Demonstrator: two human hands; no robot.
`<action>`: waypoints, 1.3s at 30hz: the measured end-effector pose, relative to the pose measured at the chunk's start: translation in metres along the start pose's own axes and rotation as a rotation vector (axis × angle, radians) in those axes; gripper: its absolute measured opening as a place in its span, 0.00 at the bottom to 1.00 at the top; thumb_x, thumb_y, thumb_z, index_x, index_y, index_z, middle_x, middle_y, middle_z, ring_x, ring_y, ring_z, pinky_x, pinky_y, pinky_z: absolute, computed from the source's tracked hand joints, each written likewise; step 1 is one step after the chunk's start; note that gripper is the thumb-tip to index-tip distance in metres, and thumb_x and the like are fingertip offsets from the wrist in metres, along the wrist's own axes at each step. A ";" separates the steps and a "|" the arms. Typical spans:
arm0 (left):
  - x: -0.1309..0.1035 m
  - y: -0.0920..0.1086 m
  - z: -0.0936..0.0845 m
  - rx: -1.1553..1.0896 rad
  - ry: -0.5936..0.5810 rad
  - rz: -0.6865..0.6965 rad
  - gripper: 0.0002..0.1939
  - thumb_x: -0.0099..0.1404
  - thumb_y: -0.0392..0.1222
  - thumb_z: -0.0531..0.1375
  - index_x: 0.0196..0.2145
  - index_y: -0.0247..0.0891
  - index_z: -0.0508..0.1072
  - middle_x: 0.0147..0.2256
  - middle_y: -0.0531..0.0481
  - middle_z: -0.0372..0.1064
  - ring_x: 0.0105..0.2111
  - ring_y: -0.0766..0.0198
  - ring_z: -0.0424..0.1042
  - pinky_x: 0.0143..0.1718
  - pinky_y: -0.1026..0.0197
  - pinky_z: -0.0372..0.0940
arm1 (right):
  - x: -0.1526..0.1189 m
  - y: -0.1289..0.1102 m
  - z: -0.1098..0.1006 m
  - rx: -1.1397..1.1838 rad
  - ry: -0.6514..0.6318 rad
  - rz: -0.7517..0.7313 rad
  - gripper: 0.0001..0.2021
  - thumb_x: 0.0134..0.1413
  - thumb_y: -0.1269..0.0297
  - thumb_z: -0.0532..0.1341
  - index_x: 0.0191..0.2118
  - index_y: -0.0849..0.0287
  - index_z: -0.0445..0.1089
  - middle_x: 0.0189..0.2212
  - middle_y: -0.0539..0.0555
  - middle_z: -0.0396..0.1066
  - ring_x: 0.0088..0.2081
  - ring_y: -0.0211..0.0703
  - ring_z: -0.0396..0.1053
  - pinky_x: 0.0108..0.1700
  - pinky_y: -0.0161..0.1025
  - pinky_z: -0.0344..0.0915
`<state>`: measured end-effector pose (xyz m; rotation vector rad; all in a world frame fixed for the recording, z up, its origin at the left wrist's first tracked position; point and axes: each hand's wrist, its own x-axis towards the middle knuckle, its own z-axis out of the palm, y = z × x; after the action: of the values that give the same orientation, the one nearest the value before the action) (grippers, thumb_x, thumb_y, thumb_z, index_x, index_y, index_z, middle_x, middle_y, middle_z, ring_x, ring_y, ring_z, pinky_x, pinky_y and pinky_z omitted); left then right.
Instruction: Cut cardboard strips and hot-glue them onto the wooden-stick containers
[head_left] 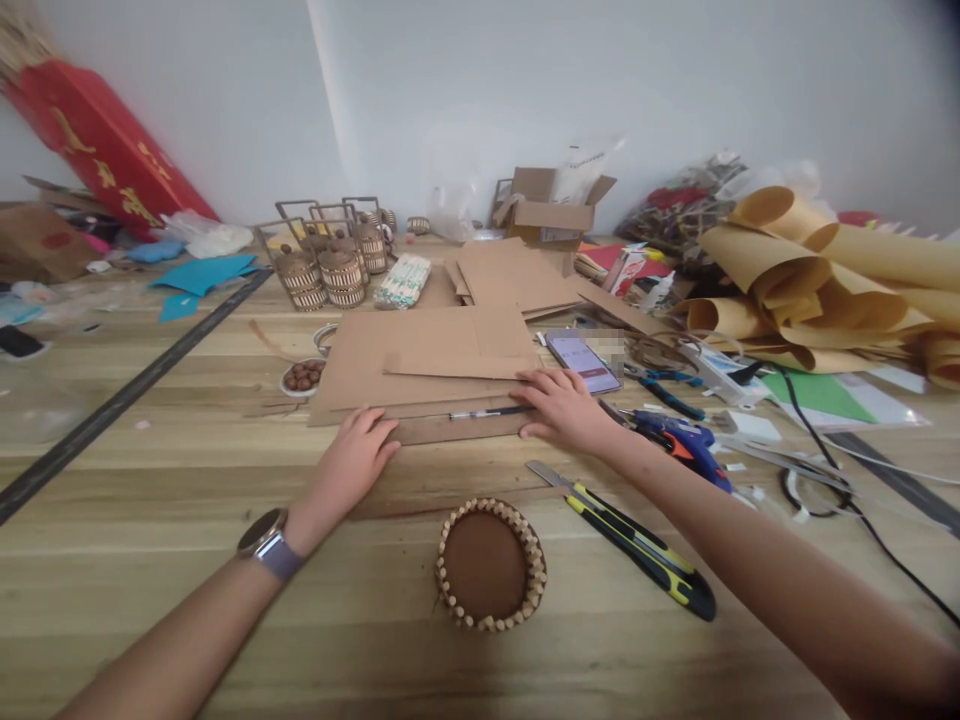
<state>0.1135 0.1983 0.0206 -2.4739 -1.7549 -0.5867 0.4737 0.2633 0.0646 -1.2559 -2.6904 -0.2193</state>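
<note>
My left hand [352,465], with a watch on its wrist, rests at the near left part of a flat cardboard sheet [427,335], its fingers stretched out. My right hand [564,408] lies over the sheet's right end, fingers extended and touching the right end of a narrow cardboard strip [450,367]. Between the hands a pen [484,412] lies lengthwise, its dark end running to my right fingers. Nearer to me stands a round brown container [486,565] ringed with small wooden sticks. A yellow-and-black utility knife [641,550], blade out, lies right of it.
At the right are a phone [583,360], a blue glue gun [686,445], pliers [671,392] and cables. Rolled brown paper [795,270] is piled behind them. A small bowl of brown balls [302,377] and several stick-covered baskets [341,275] stand at the back left.
</note>
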 end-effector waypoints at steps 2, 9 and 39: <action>0.013 -0.001 0.000 -0.001 -0.005 0.010 0.18 0.72 0.43 0.52 0.51 0.35 0.77 0.54 0.35 0.71 0.57 0.44 0.67 0.60 0.39 0.63 | 0.005 0.002 0.004 0.006 0.016 0.052 0.23 0.56 0.54 0.68 0.56 0.55 0.71 0.63 0.66 0.65 0.63 0.63 0.60 0.62 0.65 0.52; 0.016 0.004 -0.014 -0.031 -0.014 0.031 0.18 0.72 0.42 0.52 0.52 0.34 0.75 0.55 0.35 0.71 0.58 0.45 0.66 0.62 0.38 0.60 | 0.000 -0.016 -0.020 0.131 0.057 0.091 0.19 0.61 0.53 0.64 0.55 0.53 0.71 0.61 0.63 0.67 0.63 0.60 0.61 0.62 0.62 0.57; -0.065 0.107 -0.067 -0.280 -0.030 0.620 0.15 0.73 0.50 0.58 0.46 0.34 0.74 0.44 0.45 0.76 0.55 0.47 0.64 0.55 0.48 0.60 | -0.043 -0.066 -0.037 0.754 0.220 -0.014 0.09 0.55 0.56 0.70 0.33 0.55 0.75 0.62 0.62 0.65 0.64 0.57 0.62 0.65 0.60 0.59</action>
<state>0.1752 0.0844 0.0796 -3.0017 -0.8565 -0.7626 0.4535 0.1813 0.0874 -0.9020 -2.2356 0.5698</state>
